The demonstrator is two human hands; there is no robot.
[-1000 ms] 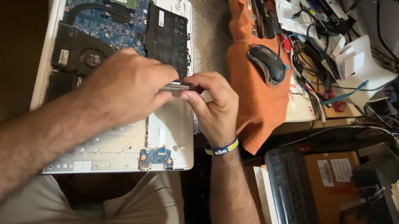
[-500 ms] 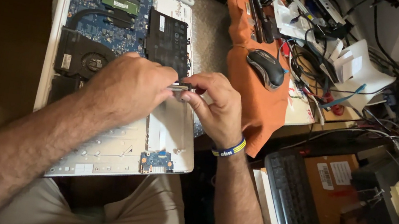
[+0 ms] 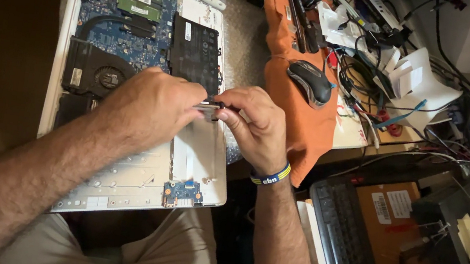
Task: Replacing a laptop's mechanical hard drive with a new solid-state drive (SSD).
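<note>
Silvery metal, thin and flat, shows between your two hands: a small bracket-like part [image 3: 209,107] pinched from both ends above the opened white laptop base [image 3: 134,182], near its right edge. Your left hand [image 3: 149,107] has its fingers closed narrow on one end; your right hand [image 3: 255,122] grips the other between thumb and fingertips. Just beneath lies the flat black battery pack [image 3: 195,55], beside the blue circuit board [image 3: 124,41] and round black fan [image 3: 100,76]. I judge a slip could drop hard metal onto bare components, or twisting might bend so thin a strip. An orange cloth [image 3: 305,121] carries a glossy black mouse [image 3: 310,82].
</note>
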